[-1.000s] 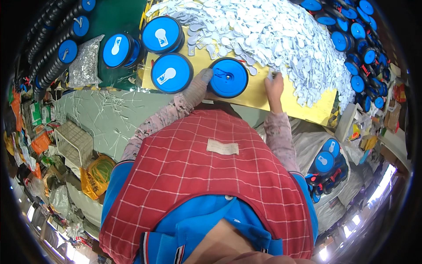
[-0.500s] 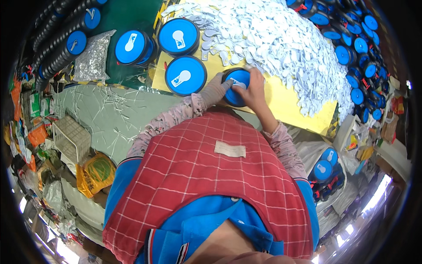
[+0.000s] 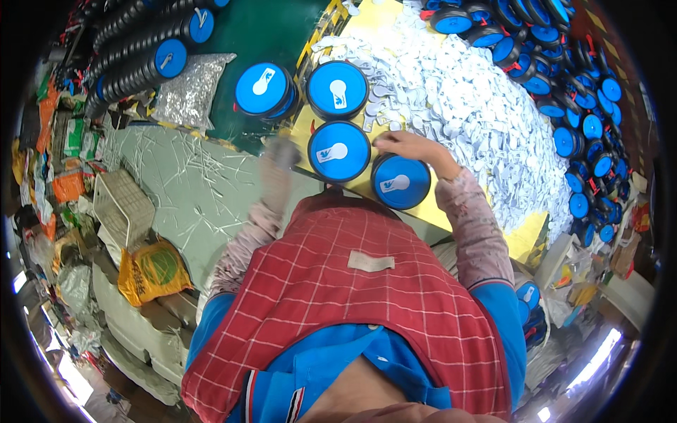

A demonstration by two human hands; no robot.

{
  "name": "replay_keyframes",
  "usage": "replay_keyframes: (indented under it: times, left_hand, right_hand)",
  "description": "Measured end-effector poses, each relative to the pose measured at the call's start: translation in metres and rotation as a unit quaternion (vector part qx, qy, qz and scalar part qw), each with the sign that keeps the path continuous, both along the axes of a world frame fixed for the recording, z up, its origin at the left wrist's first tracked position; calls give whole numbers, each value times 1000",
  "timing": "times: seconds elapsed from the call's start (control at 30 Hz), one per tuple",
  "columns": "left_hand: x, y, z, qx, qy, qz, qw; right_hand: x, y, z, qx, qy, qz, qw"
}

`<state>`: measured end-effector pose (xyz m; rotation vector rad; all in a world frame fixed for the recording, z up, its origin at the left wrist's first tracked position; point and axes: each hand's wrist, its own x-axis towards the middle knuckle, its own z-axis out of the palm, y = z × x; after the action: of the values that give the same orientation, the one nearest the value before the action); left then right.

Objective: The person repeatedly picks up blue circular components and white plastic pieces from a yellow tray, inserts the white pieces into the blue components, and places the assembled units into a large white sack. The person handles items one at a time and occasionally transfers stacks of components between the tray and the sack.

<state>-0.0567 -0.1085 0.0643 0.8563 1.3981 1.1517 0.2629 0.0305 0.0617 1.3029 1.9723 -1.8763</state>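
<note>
A blue disc-shaped wheel with a black rim lies flat at the near edge of the yellow board, a white keyhole-shaped sticker on its face. My right hand is at its far edge, fingers stretched leftward toward the neighbouring blue wheel and holding nothing that I can see. My left hand, in a grey glove, is off to the left of the wheels and smeared by motion, so its fingers cannot be made out. Another stickered wheel lies beyond, and stacked wheels stand left of it.
A large heap of white keyhole-shaped pieces covers the yellow board. Piled wheels are at the right, and rows of wheels at the far left. A clear bag of small metal parts lies beside a green surface.
My left hand has left the near wheel and swung left. My right hand has shifted to its far edge, and the sticker is now uncovered. The whole view has shifted too.
</note>
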Motion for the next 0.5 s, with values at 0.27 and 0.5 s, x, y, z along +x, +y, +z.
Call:
replay_keyframes:
  times: [0.27, 0.5]
  left_hand:
    - [-5, 106, -15, -96, -461, 241, 849]
    - [28, 131, -52, -5, -434, 133, 891]
  right_hand:
    - [-26, -24, 29, 47, -21, 88, 995]
    - [79, -170, 51, 192, 48, -278, 940]
